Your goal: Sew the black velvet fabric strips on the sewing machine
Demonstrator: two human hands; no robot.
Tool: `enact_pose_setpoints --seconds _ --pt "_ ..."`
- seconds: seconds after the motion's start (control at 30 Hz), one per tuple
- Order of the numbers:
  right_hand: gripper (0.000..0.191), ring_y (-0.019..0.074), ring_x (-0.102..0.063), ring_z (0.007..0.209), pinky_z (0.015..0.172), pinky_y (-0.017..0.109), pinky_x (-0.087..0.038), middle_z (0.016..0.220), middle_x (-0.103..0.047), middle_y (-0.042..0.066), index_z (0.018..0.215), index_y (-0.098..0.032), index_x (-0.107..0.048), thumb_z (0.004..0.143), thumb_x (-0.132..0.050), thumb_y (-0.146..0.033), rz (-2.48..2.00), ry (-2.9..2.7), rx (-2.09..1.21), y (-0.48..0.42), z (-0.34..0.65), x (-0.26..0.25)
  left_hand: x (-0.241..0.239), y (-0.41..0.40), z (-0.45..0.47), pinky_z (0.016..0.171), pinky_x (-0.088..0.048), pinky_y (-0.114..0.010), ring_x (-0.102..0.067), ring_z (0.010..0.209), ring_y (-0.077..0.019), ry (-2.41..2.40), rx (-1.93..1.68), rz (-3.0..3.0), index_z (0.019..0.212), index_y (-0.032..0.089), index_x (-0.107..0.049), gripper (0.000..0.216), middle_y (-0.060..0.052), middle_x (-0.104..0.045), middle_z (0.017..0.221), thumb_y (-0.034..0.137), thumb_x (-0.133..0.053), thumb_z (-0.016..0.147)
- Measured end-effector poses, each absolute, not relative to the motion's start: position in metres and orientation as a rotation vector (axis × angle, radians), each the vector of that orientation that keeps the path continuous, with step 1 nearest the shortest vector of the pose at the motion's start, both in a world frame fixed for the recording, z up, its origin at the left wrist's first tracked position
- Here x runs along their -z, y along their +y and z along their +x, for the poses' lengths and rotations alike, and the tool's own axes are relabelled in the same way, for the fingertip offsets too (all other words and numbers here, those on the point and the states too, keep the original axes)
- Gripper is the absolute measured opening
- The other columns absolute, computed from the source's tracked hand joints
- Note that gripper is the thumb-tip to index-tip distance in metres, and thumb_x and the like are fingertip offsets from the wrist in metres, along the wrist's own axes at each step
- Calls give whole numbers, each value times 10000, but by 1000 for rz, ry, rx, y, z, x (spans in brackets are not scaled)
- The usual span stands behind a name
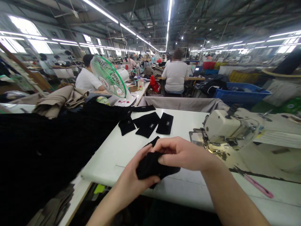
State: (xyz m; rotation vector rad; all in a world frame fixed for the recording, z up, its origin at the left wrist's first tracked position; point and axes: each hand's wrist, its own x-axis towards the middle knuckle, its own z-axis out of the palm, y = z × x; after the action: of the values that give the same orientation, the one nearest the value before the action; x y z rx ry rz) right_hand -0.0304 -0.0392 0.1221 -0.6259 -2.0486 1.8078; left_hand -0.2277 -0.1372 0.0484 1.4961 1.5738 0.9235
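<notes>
Between my two hands, over the front of the white sewing table (108, 157), is a piece of black fabric (150, 168). My left hand (138, 172) grips its left side, thumb along the lower edge and fingers partly hidden behind. From above, my right hand (178, 153) pinches the upper edge between thumb and curled fingers. Just beyond lie several flat black fabric pieces; one with a small label (166, 123) is at the right, and another labelled piece (148, 125) sits beside it.
A sewing machine (225, 128) stands at the right, with pink-handled thread snips (258, 185) before it. A large heap of black fabric (42, 157) fills the left. Behind are a green fan (109, 75), a blue crate (242, 92) and a seated person (175, 77) in white.
</notes>
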Motion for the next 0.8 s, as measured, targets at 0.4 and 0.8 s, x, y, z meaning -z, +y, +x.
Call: enact_pose_setpoints --seconds 0.4,0.8 --pt "111 192 -554 861 700 275 -400 920 -591 77 694 -182 -540 768 -594 -118 -1487 -2273 -785 -1 -77 -22 -33 -110 -263 836 -472 -364 -617 930 -262 2123 -307 1806 883 208 -608 242 -75 -637 935 357 -425 938" --pt "267 203 -616 689 572 273 -372 799 -653 41 966 -183 -575 710 -647 -159 -1609 -2260 -836 -7 -67 -10 -36 -100 -271 641 -337 -291 -557 717 -193 1954 -111 1736 738 221 -437 144 12 -588 744 291 -553 789"
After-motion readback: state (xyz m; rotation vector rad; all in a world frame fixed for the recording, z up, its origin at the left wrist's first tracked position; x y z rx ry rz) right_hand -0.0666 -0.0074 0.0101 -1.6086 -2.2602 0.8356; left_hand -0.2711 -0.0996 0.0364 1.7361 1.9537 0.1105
